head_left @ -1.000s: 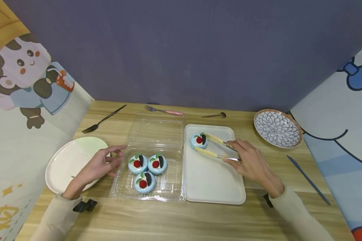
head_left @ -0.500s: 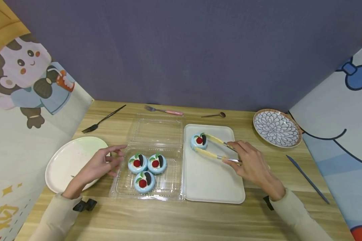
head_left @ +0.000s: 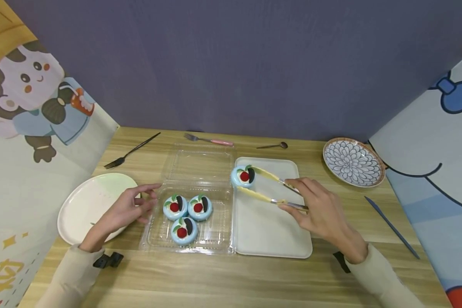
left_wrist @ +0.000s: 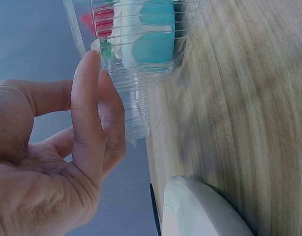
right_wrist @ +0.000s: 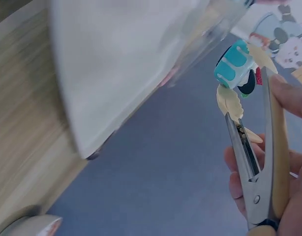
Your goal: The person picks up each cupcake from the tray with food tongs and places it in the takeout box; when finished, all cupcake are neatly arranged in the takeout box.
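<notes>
My right hand (head_left: 317, 209) grips a pair of tongs (head_left: 275, 201) with metal arms and cream tips. Between the tips is a small blue cake (head_left: 238, 179), topped with a red berry, a dark cookie piece and green leaves. In the right wrist view the cake (right_wrist: 234, 64) is held clear above the white tray (right_wrist: 116, 59). It overlaps the tray's left edge in the head view. Beside the left wall of an open clear plastic box (head_left: 219, 231), my left hand (head_left: 128, 209) has loosely bent fingers and holds nothing. Several similar cakes (head_left: 183, 231) sit together in that box.
An oval plate (head_left: 75, 214) lies under the left forearm. A black fork (head_left: 132, 150), a pink-handled fork (head_left: 209, 140) and a small spoon (head_left: 273, 146) lie along the back. Far right are a patterned plate (head_left: 354, 164) and a blue knife (head_left: 392, 227).
The tongs and cake have lifted off the tray and shifted left toward the clear box, the right hand moving slightly with them. The left hand stays where it was.
</notes>
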Demonstrator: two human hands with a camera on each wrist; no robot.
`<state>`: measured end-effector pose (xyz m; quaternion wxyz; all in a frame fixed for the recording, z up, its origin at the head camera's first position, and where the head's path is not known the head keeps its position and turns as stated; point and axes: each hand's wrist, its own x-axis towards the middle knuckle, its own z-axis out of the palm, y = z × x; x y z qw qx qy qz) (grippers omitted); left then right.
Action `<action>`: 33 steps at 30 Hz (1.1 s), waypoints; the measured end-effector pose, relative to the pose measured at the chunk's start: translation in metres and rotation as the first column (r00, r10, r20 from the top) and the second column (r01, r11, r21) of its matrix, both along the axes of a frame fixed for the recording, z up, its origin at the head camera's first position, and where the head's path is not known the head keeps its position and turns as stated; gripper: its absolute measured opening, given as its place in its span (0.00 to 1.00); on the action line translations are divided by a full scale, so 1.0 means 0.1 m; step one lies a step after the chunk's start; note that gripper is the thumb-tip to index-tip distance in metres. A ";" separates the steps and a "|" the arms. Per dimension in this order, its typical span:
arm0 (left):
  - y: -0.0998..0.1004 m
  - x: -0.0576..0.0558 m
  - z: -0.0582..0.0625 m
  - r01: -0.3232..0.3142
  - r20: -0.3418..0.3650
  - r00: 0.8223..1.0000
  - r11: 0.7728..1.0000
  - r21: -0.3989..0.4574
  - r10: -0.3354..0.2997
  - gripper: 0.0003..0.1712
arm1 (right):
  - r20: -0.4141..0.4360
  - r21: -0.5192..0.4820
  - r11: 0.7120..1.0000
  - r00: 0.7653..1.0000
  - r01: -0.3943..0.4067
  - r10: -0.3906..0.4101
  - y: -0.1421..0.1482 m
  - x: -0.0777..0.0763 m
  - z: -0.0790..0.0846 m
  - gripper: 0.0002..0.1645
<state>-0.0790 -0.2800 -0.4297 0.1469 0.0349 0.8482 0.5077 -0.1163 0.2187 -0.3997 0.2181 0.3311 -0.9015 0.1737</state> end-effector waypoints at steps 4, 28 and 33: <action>0.00 0.00 0.00 -0.002 0.004 1.000 1.000 0.003 0.002 0.31 | 0.017 -0.004 0.999 0.999 -0.044 0.044 -0.12 0.09 0.07 0.39; 0.00 0.02 0.00 -0.006 0.006 1.000 1.000 0.017 0.006 0.32 | 0.153 0.238 0.905 0.934 -0.353 0.324 -0.61 0.39 0.33 0.31; 0.00 0.02 0.00 -0.007 -0.002 1.000 1.000 0.022 0.007 0.31 | 0.148 0.335 0.867 0.929 -0.369 0.338 -0.73 0.37 0.41 0.33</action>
